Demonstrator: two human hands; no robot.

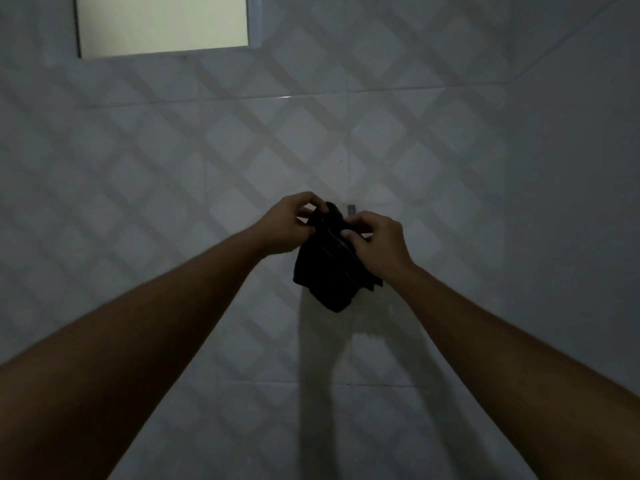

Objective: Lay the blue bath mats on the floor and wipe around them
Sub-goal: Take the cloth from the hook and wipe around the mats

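Note:
A dark cloth (332, 268) hangs bunched against the tiled wall, in front of a small metal hook (351, 209). My left hand (287, 223) pinches the cloth's upper left edge with thumb and fingers. My right hand (377, 244) grips its upper right side, fingers curled over the fabric. Both arms reach forward at chest height. The room is dim, so the cloth's colour reads as near black. No blue bath mats are in view.
A white tiled wall (173, 188) with a diagonal lattice pattern fills the view. A lit window or opening (162, 24) sits at the top left. A plain side wall (581, 168) meets the tiled wall at the right.

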